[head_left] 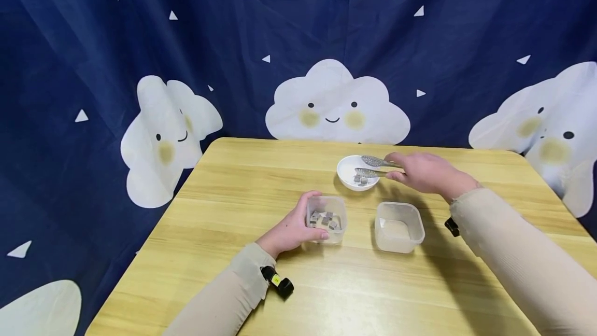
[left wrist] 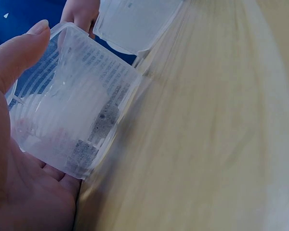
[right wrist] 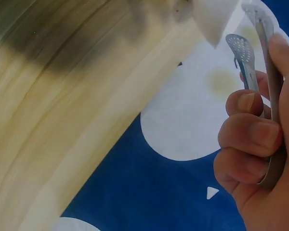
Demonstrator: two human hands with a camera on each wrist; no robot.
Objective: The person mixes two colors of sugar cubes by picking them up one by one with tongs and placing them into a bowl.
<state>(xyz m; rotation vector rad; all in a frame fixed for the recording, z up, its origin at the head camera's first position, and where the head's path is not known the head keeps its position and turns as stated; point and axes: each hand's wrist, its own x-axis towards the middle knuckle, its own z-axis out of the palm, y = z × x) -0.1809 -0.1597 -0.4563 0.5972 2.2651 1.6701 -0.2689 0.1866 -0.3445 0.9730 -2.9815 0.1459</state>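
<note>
My left hand (head_left: 293,228) grips a clear square plastic container (head_left: 344,217), thumb on the near side and fingers around the left and back. Several small grey cubes (head_left: 326,220) lie in it; the left wrist view shows some cubes (left wrist: 105,121) through its wall. In my right hand (head_left: 426,172) are metal tongs (head_left: 372,173) with perforated tips, fingers curled round the handles in the right wrist view. The tips are apart, over a white bowl (head_left: 346,174) that holds a few grey cubes (head_left: 361,180). Whether the tips touch a cube, I cannot tell.
A second clear square container (head_left: 399,247) stands right of the held one, in front of the bowl; no cubes show in it. All stand on a wooden table (head_left: 224,211). Behind its far edge hangs a dark blue curtain (head_left: 298,25) with cloud prints.
</note>
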